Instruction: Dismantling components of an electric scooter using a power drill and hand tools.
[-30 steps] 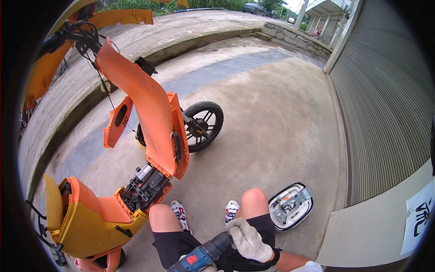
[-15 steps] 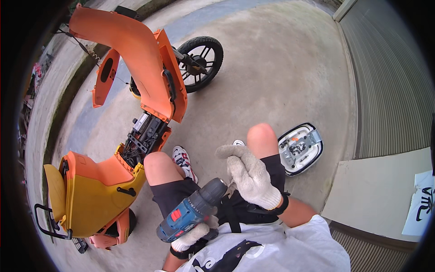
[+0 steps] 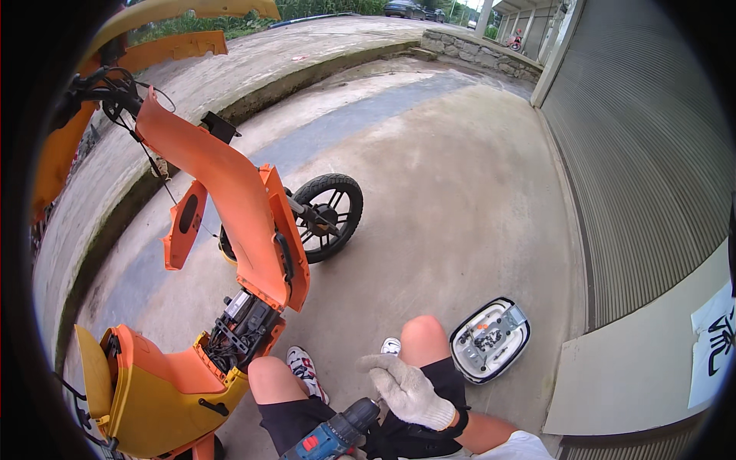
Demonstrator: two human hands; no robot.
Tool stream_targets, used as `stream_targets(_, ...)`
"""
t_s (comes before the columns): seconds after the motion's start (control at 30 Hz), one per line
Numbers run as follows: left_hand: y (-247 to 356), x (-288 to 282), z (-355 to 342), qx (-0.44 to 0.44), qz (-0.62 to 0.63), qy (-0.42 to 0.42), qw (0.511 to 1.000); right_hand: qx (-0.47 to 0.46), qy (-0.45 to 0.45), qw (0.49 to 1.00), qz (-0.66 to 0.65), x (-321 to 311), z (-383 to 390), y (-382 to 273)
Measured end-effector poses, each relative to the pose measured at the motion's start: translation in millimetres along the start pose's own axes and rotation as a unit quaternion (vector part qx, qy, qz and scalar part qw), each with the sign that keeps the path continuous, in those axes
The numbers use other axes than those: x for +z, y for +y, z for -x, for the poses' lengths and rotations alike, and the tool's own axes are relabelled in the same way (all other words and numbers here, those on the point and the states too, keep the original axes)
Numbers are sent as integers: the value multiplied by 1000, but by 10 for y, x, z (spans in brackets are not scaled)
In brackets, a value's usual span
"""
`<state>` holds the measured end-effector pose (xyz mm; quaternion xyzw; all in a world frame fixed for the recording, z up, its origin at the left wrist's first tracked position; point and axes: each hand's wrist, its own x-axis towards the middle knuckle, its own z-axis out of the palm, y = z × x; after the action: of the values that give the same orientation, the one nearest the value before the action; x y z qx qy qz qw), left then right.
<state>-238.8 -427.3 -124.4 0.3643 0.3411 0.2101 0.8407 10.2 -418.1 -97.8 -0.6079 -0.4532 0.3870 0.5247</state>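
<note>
A blue cordless drill with a black chuck and a red switch sits above my lap, cut off by the lower edge. Only a sliver of my left hand, in a pale knitted glove, shows under its body, around the handle. My right hand, also gloved, is just right of the chuck. Its fingers are bent together at a thin metal bit sticking out of the chuck. Whatever they pinch is hidden by the glove.
On my left stands an orange and yellow scooter, its frame and wiring exposed and a panel hanging off. A white tray-like shell holding small dark parts lies right of my knee. A ribbed shutter lines the right side.
My view has tilted up, so the scooter, shell and hands sit lower in the picture. The drill and my left hand are now partly cut off. Right hand stays beside the chuck.
</note>
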Motion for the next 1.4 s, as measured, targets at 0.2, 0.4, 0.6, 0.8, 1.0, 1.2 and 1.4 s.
stream_targets(0.2,6,6,6,-2,-25,2,1000,10,6,1000,20,41,64,70)
stream_targets(0.4,-42,-51,31,-12,-64,6,998,-19,-21,998,58,26,95,69)
stream_targets(0.6,-92,-75,51,3,-89,16,996,-140,-74,983,98,-44,68,28)
stream_targets(0.8,91,-8,65,-38,-55,-22,998,-143,-140,974,109,-124,56,-8)
stream_targets(1.0,100,25,39,-32,-53,-22,998,-75,-127,948,-281,-120,33,77)
stream_targets(1.2,84,-51,-25,-56,7,-76,996,3,-270,892,-363,-122,59,131)
stream_targets(1.4,-40,-235,-285,-183,232,-212,931,26,-240,925,-293,-71,96,151)
